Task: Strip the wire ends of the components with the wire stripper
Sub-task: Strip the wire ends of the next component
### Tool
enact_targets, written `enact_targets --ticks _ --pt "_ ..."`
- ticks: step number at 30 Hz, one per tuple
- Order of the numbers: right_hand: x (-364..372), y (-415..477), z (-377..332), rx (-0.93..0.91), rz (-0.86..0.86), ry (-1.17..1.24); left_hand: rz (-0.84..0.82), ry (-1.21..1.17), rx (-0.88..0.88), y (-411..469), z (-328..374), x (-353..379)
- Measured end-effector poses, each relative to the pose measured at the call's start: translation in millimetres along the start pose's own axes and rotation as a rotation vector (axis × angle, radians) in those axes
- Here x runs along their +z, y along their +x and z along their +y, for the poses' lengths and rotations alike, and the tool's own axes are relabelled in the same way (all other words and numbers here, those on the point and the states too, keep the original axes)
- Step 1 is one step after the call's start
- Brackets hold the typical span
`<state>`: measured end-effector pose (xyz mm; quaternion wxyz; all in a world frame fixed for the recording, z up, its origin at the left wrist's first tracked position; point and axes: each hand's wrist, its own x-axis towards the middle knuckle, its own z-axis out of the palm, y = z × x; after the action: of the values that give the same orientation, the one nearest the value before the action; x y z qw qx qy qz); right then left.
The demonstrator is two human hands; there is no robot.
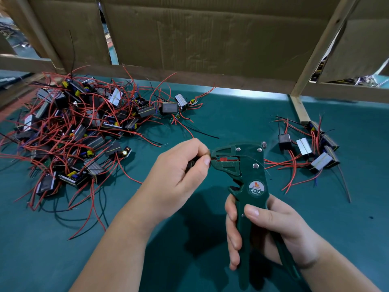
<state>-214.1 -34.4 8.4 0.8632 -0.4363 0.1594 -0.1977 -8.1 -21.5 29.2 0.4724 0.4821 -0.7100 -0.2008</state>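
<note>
My right hand (271, 230) grips the handles of a dark green wire stripper (246, 165), which stands upright with its jaws pointing left. My left hand (181, 171) holds a small dark component (190, 164), mostly hidden in the palm, and pinches its wire end right at the stripper's jaws. A big tangled pile of components with red and black wires (73, 131) lies on the left of the green mat. A smaller group of components (309, 150) lies on the right.
The green mat (231, 114) covers the table. Cardboard sheets (210, 34) and a wooden frame (299, 108) wall off the back. Loose red wires spread from both piles toward the middle.
</note>
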Motion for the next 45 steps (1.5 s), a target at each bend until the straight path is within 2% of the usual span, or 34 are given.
enact_targets --ticks 2,5,7,11,16,19,21,23,28,31,39,45 --pt "4.5 2.5 3.4 -0.031 0.039 -0.002 0.021 -0.006 -0.026 -1.0 -2.9 0.4" --pt "10.5 9.1 8.3 -0.088 0.256 -0.055 0.055 -0.062 -0.111 -2.1 -8.1 1.5" --pt "11.9 10.9 7.8 -0.088 0.337 -0.090 0.065 -0.074 -0.147 -2.1 -9.8 4.7" --pt "10.1 5.6 2.6 -0.059 0.256 -0.077 0.199 -0.086 -0.166 -0.4 -8.1 8.8" --pt "1.3 5.4 -5.4 -0.081 0.186 -0.001 0.368 0.003 -0.288 1.6 -10.4 6.3" --pt "-7.8 0.4 -18.9 -0.092 0.167 0.098 0.445 -0.275 -0.376 5.7 -11.7 -4.9" --pt "-12.1 -2.3 -21.5 -0.066 0.175 0.099 0.422 -0.386 -0.354 6.4 -8.9 -6.5" --pt "-12.6 -2.0 -18.1 -0.023 0.150 0.108 0.356 -0.389 -0.301 4.2 -4.6 -2.9" --pt "-5.2 1.1 -10.3 0.062 -0.069 0.176 0.175 -0.300 -0.174 -1.3 -1.4 2.7" --pt "-0.8 2.3 -9.7 0.075 -0.164 0.205 0.129 -0.242 -0.150 -2.2 -0.1 3.2" --pt "-0.6 1.8 -9.8 0.076 -0.229 0.158 0.066 -0.306 -0.107 -3.2 3.1 2.5" --pt "-3.1 -1.7 -7.6 0.082 -0.207 0.075 0.033 -0.218 -0.124 -1.8 2.8 0.4"
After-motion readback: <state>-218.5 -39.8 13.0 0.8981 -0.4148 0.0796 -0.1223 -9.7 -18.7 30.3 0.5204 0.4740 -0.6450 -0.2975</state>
